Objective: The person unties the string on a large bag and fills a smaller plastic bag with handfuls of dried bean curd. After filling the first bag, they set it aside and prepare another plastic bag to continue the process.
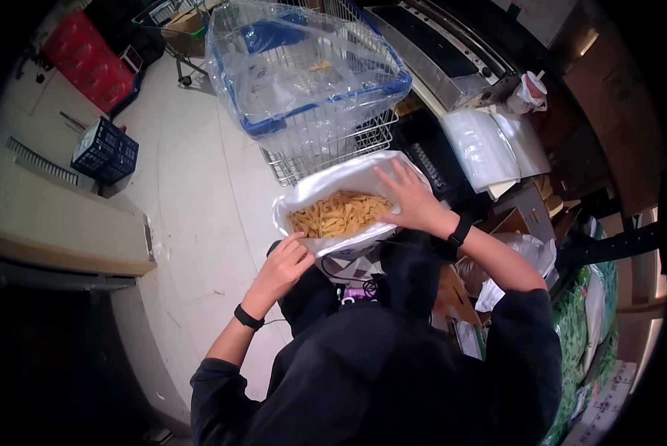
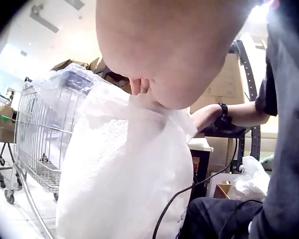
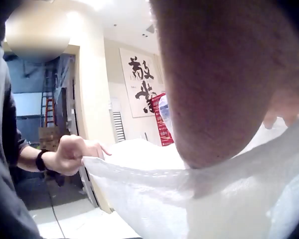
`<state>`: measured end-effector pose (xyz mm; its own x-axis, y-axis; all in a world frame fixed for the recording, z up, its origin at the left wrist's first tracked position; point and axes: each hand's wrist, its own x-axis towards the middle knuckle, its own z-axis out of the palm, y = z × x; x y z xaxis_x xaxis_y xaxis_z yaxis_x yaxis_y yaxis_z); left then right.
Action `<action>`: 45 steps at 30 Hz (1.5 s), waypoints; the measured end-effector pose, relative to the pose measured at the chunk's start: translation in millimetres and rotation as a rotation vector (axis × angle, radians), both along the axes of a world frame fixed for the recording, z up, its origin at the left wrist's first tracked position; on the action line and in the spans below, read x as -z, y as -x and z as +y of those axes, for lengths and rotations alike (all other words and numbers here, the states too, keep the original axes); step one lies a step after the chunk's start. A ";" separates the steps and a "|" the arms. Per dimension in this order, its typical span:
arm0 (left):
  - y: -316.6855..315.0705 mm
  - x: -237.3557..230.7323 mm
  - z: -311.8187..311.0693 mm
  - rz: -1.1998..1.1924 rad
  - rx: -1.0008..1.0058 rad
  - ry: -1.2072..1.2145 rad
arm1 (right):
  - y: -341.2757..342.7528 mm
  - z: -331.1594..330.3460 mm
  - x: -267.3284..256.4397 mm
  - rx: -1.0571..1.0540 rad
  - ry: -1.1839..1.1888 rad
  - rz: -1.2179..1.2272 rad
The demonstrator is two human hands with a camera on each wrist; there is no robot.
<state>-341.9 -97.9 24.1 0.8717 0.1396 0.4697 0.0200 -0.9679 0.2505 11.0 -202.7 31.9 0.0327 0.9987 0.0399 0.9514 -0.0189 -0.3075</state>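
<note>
A white woven sack stands upright between the person's knees, its mouth spread wide. Inside lies a heap of yellow-brown dried strips. The left hand pinches the near left part of the sack's rim; the right wrist view shows this left hand with thumb and fingers at the cloth edge. At the right side of the mouth, the right hand reaches over the rim with fingers spread against the inner wall, beside the strips. In the left wrist view the sack's side hangs tall below the left hand.
A wire shopping cart draped in clear plastic stands just beyond the sack. To the right are stacked plastic bags and a cardboard box. A dark blue crate sits on the floor at left. A thin black cable crosses before the sack.
</note>
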 end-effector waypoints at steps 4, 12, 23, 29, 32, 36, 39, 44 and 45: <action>2.8 -7.3 -6.3 0.059 0.023 0.067 | 23.3 2.3 -29.0 -0.031 0.096 -0.114; -36.6 3.7 9.2 0.245 -0.188 0.345 | 27.9 -6.4 37.7 -0.131 0.041 -0.077; -48.4 42.1 73.6 0.803 -0.298 0.028 | 22.1 -5.5 37.5 -0.139 0.463 -0.210; -63.0 95.2 120.0 0.717 -0.160 0.101 | -9.9 36.3 55.9 -0.154 0.620 -0.163; -70.4 116.3 126.1 0.706 -0.115 0.088 | -21.1 49.9 79.9 -0.135 0.715 -0.099; -74.4 145.7 127.2 0.765 -0.134 0.178 | -55.0 47.1 165.3 -0.248 0.409 0.041; -69.5 175.6 127.4 0.500 -0.046 0.222 | -56.9 47.9 168.9 -0.257 0.399 0.159; -73.8 171.8 129.9 0.576 0.015 0.418 | -54.8 43.4 179.1 -0.302 0.229 0.432; -72.7 182.5 131.9 0.544 0.023 0.396 | -53.4 43.8 182.2 -0.295 0.244 0.424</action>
